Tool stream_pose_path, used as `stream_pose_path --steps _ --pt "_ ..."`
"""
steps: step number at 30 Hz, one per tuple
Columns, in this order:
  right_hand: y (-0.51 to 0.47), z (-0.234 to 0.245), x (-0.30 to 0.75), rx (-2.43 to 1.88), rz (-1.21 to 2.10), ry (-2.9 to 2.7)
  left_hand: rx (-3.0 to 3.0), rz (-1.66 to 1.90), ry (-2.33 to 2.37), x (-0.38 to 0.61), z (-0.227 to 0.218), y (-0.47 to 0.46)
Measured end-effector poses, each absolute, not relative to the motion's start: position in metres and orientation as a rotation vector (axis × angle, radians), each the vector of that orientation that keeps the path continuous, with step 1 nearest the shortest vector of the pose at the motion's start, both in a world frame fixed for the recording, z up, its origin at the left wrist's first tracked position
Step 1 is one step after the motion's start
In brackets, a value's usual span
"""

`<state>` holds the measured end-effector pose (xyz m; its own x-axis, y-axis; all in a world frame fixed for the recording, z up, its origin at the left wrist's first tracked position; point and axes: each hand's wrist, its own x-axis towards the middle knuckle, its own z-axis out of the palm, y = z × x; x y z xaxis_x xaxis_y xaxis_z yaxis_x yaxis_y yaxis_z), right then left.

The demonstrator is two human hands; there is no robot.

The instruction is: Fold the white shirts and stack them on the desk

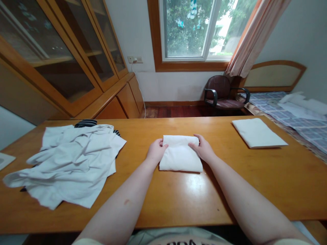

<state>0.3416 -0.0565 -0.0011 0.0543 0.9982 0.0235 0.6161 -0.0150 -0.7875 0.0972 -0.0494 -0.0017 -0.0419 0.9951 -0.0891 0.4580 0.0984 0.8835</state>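
Observation:
A white cloth (181,154), folded into a compact rectangle, rests on the wooden table in front of me. My left hand (156,151) pinches its upper left edge, thumb on top and fingers underneath or behind. On the opposite side, my right hand (203,148) grips the upper right edge the same way. Fingertips beneath the cloth are partly hidden. A second folded white cloth (259,133) lies flat toward the table's far right. To the left is a crumpled heap of white fabric (74,163), with black-and-white striped cloth (86,123) showing at its back edge.
The wooden table (178,204) spans the view. Behind it stand a glass-door cabinet (76,51) on the left, a brown armchair (223,92) and a bed (288,105) on the right. A pale flat object (5,160) sits at the table's left edge.

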Motion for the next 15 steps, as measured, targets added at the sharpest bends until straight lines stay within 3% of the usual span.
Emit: stream_pose_path --steps 9,15 --pt "-0.055 0.003 0.348 -1.873 0.391 -1.859 1.849 0.545 2.06 0.104 0.01 -0.066" --pt "-0.063 0.008 0.343 -1.411 0.158 -2.113 2.425 0.627 1.659 0.118 0.029 -0.083"
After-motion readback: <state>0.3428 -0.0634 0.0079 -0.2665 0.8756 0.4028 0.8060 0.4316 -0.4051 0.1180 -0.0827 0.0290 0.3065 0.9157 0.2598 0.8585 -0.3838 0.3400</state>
